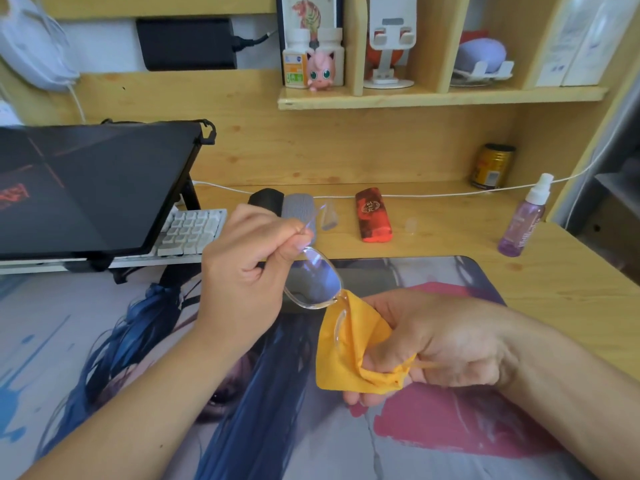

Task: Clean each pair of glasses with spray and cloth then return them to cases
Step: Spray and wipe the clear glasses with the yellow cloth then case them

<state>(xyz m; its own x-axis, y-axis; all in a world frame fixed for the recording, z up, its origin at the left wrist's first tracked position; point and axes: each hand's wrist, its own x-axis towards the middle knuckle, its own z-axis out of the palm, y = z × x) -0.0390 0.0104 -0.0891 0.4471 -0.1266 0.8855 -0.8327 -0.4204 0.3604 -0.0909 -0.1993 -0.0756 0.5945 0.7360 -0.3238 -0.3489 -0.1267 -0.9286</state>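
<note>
My left hand (242, 268) pinches the temple end of a pair of clear-framed glasses (313, 282) and holds them above the desk mat. One lens is bare; the other is wrapped in a yellow cloth (353, 355), which my right hand (436, 344) grips around it. A purple spray bottle (523, 220) stands at the right of the desk. At the back lie a red glasses case (374, 218), a grey case (298, 211) and a black case (265, 200).
A printed desk mat (450, 427) covers the near desk. A closed laptop on a stand (90, 188) and a white keyboard (188, 233) sit at the left. A gold can (491, 166) stands at the back right, with a white cable (433, 195) along the wall.
</note>
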